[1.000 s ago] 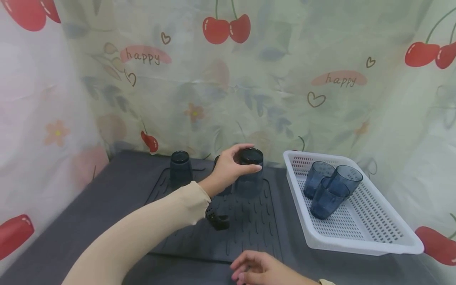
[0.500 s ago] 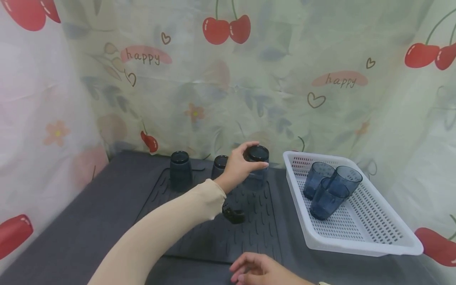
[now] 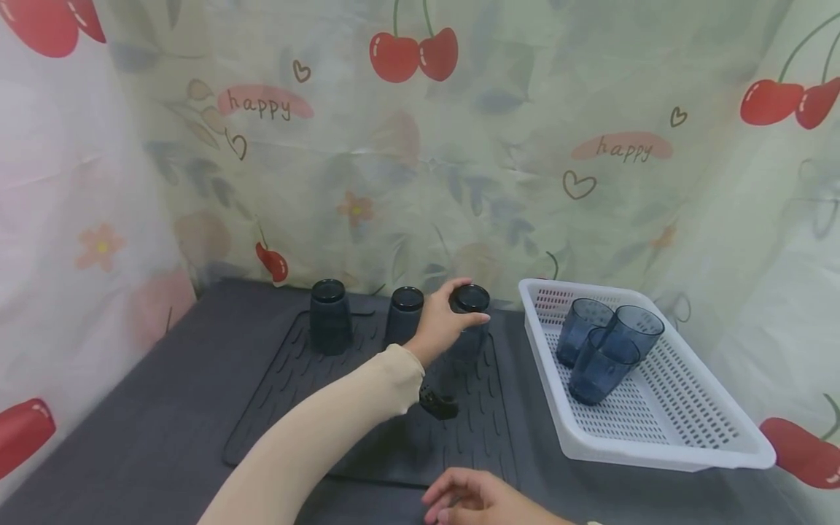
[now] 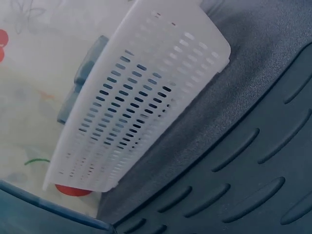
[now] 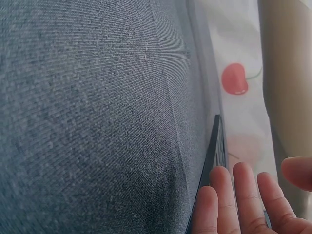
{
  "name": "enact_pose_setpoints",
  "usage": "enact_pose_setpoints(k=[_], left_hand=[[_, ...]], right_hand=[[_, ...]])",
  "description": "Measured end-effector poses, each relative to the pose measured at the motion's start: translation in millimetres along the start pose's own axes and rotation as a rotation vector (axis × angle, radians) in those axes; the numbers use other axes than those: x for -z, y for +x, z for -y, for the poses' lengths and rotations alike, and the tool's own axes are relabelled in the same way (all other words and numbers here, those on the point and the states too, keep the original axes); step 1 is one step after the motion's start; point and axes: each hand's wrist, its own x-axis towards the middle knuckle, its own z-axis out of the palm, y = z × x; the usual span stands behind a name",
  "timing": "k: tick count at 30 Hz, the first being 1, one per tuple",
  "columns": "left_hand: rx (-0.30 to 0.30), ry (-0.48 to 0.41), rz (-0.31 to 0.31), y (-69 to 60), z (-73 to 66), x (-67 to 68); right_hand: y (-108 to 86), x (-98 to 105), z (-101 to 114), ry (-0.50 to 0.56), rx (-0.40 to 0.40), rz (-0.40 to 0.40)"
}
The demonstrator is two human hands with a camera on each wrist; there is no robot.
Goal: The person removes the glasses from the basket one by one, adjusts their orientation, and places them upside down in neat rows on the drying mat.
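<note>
My left hand [image 3: 441, 322] grips an upside-down blue drinking glass [image 3: 469, 343] near its base, thumb on the near side and fingers behind. The glass is over the far right part of a dark ridged drying mat [image 3: 374, 452]; whether its rim touches the mat is hard to tell. Part of that glass [image 4: 44, 214] shows at the lower left of the left wrist view. To its left, a second glass [image 3: 402, 317] and a third glass [image 3: 331, 321] stand inverted on the mat. My right hand [image 3: 488, 499] lies near the front, holding nothing, fingers loosely bent.
A white perforated basket [image 3: 564, 430] stands right of the mat, with three blue glasses leaning together inside, among them a front glass [image 3: 600, 372]. Grey cloth [image 3: 151, 415] covers the table. A printed curtain [image 3: 525, 219] closes the back and sides.
My left hand carried its glass to the right, then lowered it toward the mat. The middle glass has come into fuller view. The right hand has stayed about where it was.
</note>
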Motion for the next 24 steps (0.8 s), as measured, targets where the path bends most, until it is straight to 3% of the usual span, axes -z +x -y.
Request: enact_pose_setpoints(k=[15, 24], left_hand=[[0.026, 0.028, -0.04, 2.3, 22.4, -11.9], [0.026, 0.031, -0.045, 2.1, 27.2, -13.3]], right_hand=[[0.2, -0.8, 1.1, 0.001, 0.014, 0.008], [-0.5, -0.3, -3.3, -0.026, 0.016, -0.009]])
